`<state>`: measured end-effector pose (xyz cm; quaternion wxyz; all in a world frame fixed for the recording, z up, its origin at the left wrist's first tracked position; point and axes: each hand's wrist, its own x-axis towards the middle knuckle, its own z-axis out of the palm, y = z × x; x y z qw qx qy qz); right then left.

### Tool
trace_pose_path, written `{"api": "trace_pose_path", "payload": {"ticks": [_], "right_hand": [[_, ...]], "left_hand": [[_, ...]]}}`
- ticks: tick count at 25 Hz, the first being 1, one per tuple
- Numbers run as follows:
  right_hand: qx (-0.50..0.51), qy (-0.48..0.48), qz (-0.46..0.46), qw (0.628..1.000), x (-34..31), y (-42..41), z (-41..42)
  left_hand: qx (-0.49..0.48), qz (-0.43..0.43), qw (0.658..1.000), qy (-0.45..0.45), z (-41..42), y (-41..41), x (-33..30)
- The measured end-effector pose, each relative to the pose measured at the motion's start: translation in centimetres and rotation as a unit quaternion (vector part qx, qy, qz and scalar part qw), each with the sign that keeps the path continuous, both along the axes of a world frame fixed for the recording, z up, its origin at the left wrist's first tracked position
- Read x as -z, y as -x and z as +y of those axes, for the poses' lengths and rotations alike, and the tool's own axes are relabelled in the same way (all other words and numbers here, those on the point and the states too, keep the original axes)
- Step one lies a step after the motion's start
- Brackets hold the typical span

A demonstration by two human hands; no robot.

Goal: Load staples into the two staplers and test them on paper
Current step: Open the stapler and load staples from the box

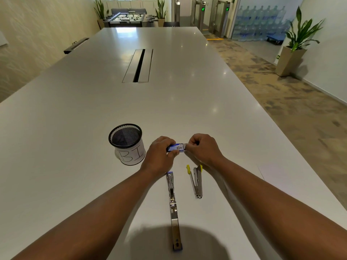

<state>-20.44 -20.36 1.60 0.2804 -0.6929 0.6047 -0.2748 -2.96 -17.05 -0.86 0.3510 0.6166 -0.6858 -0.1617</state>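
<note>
While both staplers lie open on desk, left hand grips staple box; right hand pinches inner tray. Step: opening box. Next: extract staple strip.

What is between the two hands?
In the head view, a small blue staple box sits between them: the left hand grips one end, the right hand pinches the other.
</note>
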Motion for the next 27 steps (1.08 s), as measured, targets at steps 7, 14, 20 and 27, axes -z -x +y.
{"api": "trace_pose_path", "payload": {"ticks": [7, 14, 20, 27], "right_hand": [[0.007, 0.012, -0.033, 0.999, 0.2, 0.2, 0.1], [-0.095, 0.004, 0.003, 0.995, -0.6, 1.4, -0.5], [-0.135, 0.016, 0.076, 0.988, -1.3, 1.2, -1.4], [-0.168, -0.029, 0.125, 0.977, -2.9, 0.7, -2.3]], "left_hand": [[0.006, 0.007, 1.0, 0.001, 0.1, -0.1, -0.2], [0.011, 0.013, 1.0, -0.003, 0.1, -0.1, -0.2], [0.008, 0.013, 1.0, 0.0, 0.1, -0.1, -0.3], [0.015, 0.018, 1.0, -0.006, 0.2, -0.2, -0.4]]}}
